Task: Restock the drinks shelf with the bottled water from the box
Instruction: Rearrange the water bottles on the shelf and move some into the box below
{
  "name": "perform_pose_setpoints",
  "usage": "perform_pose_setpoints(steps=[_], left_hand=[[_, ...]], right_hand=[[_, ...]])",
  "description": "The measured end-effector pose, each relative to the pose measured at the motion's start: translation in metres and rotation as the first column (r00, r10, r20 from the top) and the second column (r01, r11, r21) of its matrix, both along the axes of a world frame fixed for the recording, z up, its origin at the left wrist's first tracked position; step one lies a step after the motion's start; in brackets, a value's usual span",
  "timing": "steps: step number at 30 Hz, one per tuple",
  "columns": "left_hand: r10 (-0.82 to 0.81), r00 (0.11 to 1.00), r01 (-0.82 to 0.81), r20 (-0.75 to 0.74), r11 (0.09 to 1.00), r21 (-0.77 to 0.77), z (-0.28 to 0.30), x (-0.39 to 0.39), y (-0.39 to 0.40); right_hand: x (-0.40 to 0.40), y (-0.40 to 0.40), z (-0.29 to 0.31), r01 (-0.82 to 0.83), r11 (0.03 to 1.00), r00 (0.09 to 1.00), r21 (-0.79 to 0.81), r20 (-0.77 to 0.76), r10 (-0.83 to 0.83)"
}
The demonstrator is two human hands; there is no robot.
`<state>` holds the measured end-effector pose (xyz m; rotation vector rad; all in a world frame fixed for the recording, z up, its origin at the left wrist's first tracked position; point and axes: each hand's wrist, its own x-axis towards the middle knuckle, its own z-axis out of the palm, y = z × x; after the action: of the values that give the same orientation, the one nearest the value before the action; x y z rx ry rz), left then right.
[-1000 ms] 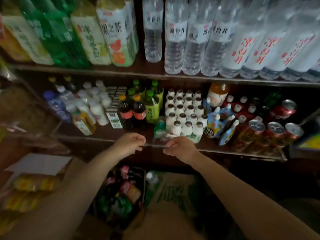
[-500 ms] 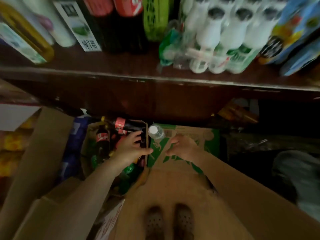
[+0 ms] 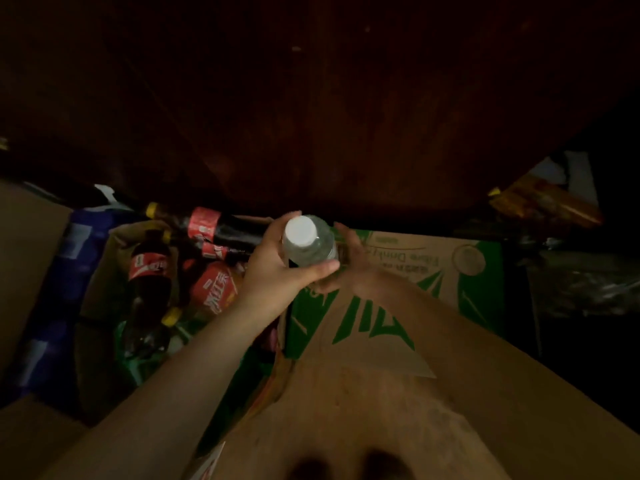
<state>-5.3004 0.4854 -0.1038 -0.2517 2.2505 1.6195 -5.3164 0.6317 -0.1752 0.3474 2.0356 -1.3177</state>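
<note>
Head view, centre of frame: the left hand (image 3: 277, 268) wraps its fingers (image 3: 320, 270) around a clear plastic water bottle with a white cap (image 3: 306, 242), above the green-printed cardboard box (image 3: 398, 299). The right hand (image 3: 356, 268) cups its far side. Likely full, heavy, smooth; grip mid-body.

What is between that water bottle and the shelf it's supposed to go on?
Hard to say: the drinks shelf is out of view here. The water bottle is gripped by the left hand, with the right hand beside it, over the green box. Only a dark wooden panel shows above.
</note>
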Motion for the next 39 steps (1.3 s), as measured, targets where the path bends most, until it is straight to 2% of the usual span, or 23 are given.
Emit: perform_pose_setpoints(steps=[3,6,13,17,24,28,33,39], left_hand=[[0.008,0.999,-0.007,-0.045,1.0,0.007,-0.007,-0.004,-0.006],[0.01,0.998,-0.009,-0.067,1.0,0.006,-0.003,-0.005,-0.009],[-0.019,0.997,0.02,-0.07,1.0,0.022,0.064,0.004,-0.001],[-0.06,0.995,0.064,-0.075,0.996,0.054,0.14,0.006,0.005],[-0.257,0.964,0.264,-0.067,0.958,0.114,0.312,0.003,0.009],[-0.336,0.935,0.349,-0.11,0.927,0.135,0.411,-0.002,0.018],[-0.352,0.917,0.38,-0.186,0.914,0.144,0.518,-0.003,0.03],[-0.329,0.907,0.367,-0.263,0.924,0.111,0.621,-0.017,0.035]], right_hand=[[-0.007,-0.009,-0.018,-0.021,0.998,0.996,-0.055,-0.089,0.016],[-0.007,-0.011,-0.019,0.039,0.992,0.995,-0.12,-0.084,-0.05],[0.012,0.001,0.048,-0.01,0.997,0.998,-0.076,-0.069,0.005],[0.02,0.017,0.128,-0.045,0.997,0.993,-0.066,-0.113,0.037],[0.041,0.036,0.284,0.068,0.991,0.98,-0.113,-0.177,-0.087],[0.047,0.047,0.379,0.06,0.988,0.965,-0.143,-0.246,-0.094],[0.037,0.063,0.486,0.017,0.982,0.938,-0.189,-0.338,-0.081],[0.016,0.076,0.591,-0.08,0.979,0.918,-0.188,-0.397,-0.001]])
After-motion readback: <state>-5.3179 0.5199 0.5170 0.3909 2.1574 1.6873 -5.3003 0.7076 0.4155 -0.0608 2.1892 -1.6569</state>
